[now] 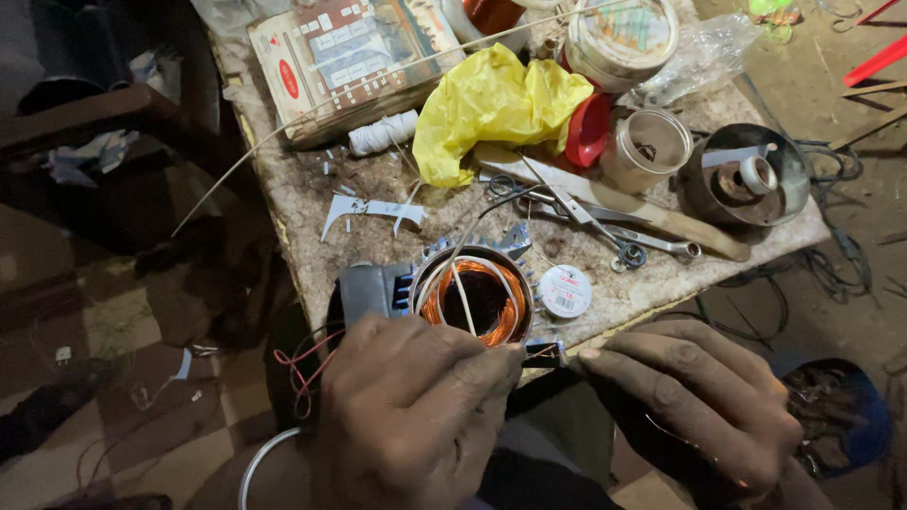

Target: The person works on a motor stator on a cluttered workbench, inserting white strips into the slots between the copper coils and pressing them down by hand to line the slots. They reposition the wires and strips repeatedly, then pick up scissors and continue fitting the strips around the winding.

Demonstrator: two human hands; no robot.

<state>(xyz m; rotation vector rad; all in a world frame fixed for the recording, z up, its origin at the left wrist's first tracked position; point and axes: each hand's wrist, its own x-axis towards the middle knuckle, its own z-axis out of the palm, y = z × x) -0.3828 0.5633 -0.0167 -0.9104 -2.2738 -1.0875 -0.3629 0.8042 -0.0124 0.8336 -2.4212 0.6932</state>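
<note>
- The counter (312, 203), a small worn top seen from above, is crowded with tools and scraps, and my work sits at its near edge, just in front of my body.
- A printed cardboard box (350, 57) lies at the far left of the counter; a crumpled yellow plastic bag (491, 104) lies beside it.
- My left hand (416, 416) is closed, with the fingers pinched on something thin at the near rim of the stator; I cannot tell exactly what.
- My right hand (694, 401) rests just to the right, fingers curled and pointing toward the left hand, the two nearly touching.
- The motor stator (472, 293), a toothed metal ring wound inside with copper wire, lies flat with its opening up. I judge it heavy and stiff, best held by the outer steel rim; the fine copper windings look delicate and easily nicked.
- Scissors (576, 208) and a wrench (652, 241) lie behind it.
- A small white spool (565, 291) sits just right of the stator.
- A thin pale stick (461, 297) leans across the stator's opening.
</note>
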